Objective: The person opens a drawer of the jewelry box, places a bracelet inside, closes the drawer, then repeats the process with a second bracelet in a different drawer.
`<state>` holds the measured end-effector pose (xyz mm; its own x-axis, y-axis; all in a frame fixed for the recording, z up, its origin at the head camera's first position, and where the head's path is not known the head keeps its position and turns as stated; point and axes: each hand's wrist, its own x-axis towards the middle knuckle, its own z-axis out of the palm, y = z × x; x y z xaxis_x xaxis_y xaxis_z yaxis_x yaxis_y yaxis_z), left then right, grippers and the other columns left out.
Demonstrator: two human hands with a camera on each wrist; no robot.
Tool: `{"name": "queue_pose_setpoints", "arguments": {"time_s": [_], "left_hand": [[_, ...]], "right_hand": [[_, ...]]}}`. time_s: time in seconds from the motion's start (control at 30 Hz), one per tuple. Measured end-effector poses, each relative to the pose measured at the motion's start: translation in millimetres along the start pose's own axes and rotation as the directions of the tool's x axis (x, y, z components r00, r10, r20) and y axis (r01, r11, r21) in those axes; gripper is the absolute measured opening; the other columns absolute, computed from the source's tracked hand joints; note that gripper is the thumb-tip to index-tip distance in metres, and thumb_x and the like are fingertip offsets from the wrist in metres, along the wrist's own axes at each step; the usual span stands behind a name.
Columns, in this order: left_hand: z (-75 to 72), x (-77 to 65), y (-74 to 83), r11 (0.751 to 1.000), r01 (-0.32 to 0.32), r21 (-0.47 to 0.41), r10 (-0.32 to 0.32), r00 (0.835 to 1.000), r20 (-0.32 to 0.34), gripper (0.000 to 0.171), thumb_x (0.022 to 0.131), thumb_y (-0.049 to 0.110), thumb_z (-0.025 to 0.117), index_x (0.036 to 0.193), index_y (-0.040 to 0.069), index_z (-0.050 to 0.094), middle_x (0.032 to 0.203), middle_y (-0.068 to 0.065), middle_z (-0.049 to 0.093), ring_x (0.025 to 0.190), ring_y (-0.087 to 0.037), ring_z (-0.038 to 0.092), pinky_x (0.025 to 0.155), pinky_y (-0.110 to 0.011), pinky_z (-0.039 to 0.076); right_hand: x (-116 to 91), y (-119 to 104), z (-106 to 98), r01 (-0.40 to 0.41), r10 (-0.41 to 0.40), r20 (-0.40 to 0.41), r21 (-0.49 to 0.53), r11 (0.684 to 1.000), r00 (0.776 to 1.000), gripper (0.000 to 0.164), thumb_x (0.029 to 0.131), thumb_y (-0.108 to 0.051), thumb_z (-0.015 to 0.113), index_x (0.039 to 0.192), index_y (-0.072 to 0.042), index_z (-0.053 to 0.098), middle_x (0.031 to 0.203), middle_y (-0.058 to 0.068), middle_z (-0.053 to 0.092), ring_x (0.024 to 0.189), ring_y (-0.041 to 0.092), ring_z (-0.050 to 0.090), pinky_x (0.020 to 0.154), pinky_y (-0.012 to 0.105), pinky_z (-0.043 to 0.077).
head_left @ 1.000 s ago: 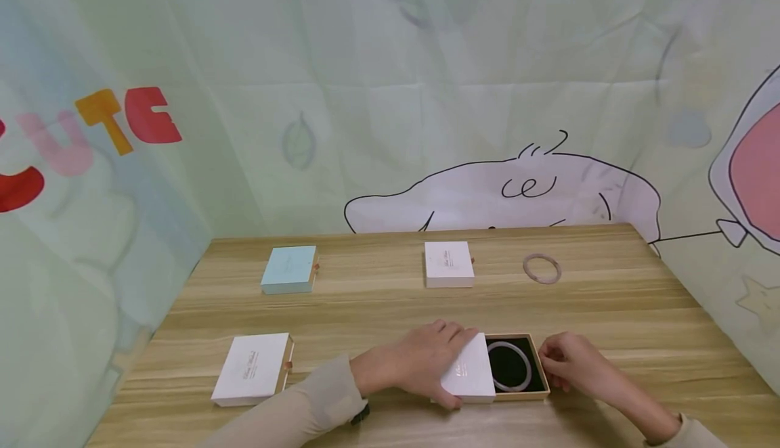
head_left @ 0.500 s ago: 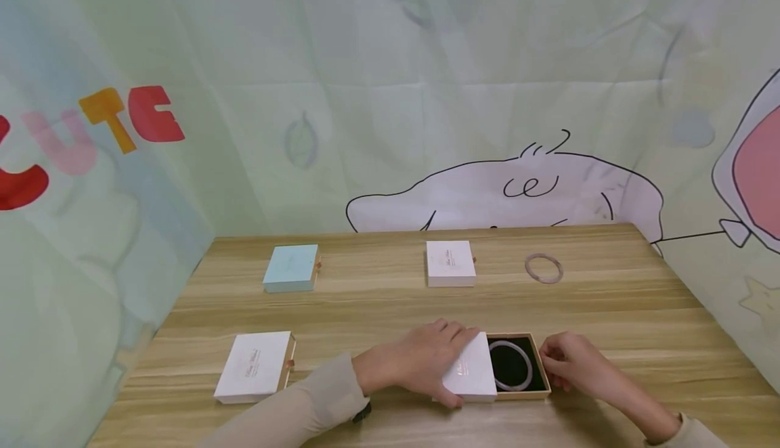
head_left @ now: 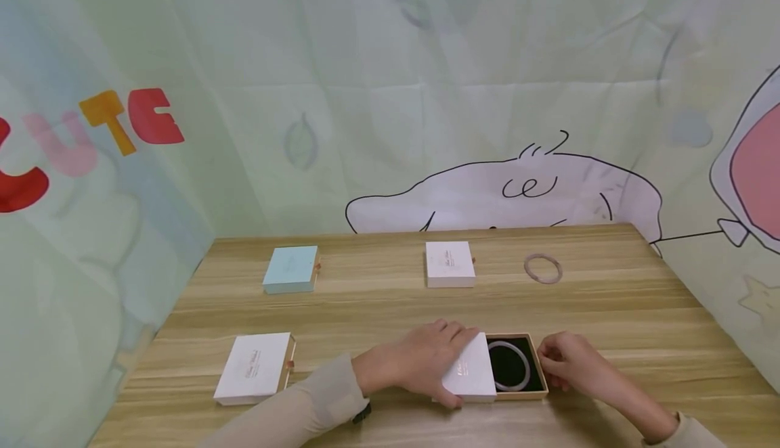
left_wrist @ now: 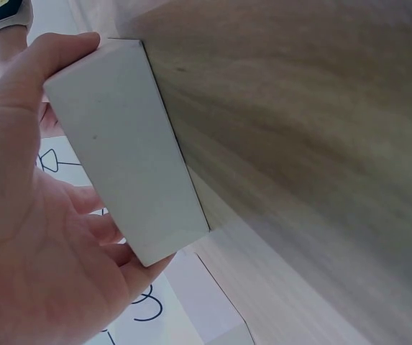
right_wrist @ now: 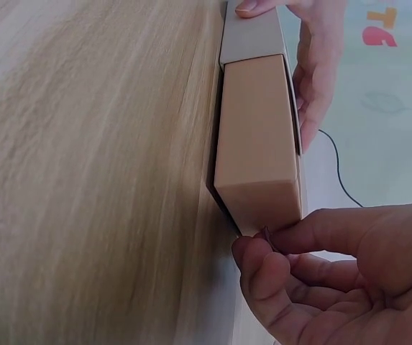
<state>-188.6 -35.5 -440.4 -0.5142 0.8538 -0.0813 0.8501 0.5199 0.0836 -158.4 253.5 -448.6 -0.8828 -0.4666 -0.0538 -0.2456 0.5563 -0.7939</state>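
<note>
In front of me, a white drawer-style jewelry box (head_left: 475, 375) lies on the table, its tan-edged drawer (head_left: 521, 395) partly out to the right. Inside, on black lining, lies a pale bangle (head_left: 529, 365); the sleeve covers its left edge. My left hand (head_left: 420, 360) grips the white sleeve, with the thumb on its near side and the fingers over the top and far side. My right hand (head_left: 575, 363) pinches a small dark pull tab (right_wrist: 269, 236) on the drawer's end between thumb and forefinger.
Another pale bangle (head_left: 543, 269) lies at the back right of the wooden table (head_left: 365, 312). A closed white box (head_left: 449, 264) stands at the back middle, a light blue box (head_left: 291, 269) at the back left, and a white box (head_left: 252, 368) at the front left.
The drawer with its bangle has slid very slightly left into the sleeve, along with my right hand. My left hand and the sleeve have stayed in place.
</note>
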Motion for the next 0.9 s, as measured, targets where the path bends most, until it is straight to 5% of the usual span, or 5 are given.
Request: {"name": "queue_pose_setpoints", "arguments": {"time_s": [0.9], "left_hand": [[0.6,-0.7,-0.6,1.000,-0.004,-0.009,0.004,1.000,-0.009,0.105,0.078,0.065,0.072,0.154,0.005,0.030,0.138,-0.006,0.049,0.116,-0.014,0.048,0.098,-0.024,0.040]], "right_hand": [[7.5,-4.3,8.5,0.016,-0.017,0.026,0.015,1.000,1.000,0.018,0.090,0.006,0.059,0.076,-0.005,0.060,0.058,-0.005,0.055,0.046,0.005,0.049,0.042,0.026,0.046]]}}
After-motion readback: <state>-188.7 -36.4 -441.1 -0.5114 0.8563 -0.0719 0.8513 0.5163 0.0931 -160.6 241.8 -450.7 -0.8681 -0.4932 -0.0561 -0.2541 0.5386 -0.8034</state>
